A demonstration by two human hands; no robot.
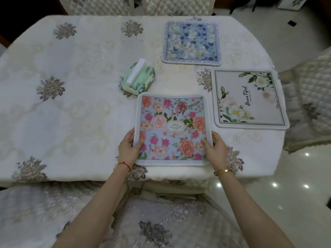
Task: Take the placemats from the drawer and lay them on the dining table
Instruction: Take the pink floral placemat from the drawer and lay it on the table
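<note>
Cloth-covered dining table (71, 108), three floral placemats (192, 42), tissue pack (138, 77)

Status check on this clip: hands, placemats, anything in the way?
Left hand and right hand grip the pink floral placemat at the table's near edge. Blue placemat, white placemat lie flat. Tissue pack sits just beyond.

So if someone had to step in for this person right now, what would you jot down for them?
Left hand: grip on the left edge of the pink-rose placemat, thumb on top.
Right hand: grip on its right edge, likewise.
That mat lies at the near edge of the dining table, just this side of the green tissue pack.
Done: blue floral placemat laid at the far side, white "Beautiful" placemat at the right end.
Left: square up this third mat and let go. The drawer is out of view, so I cannot tell whether more mats remain.
</note>
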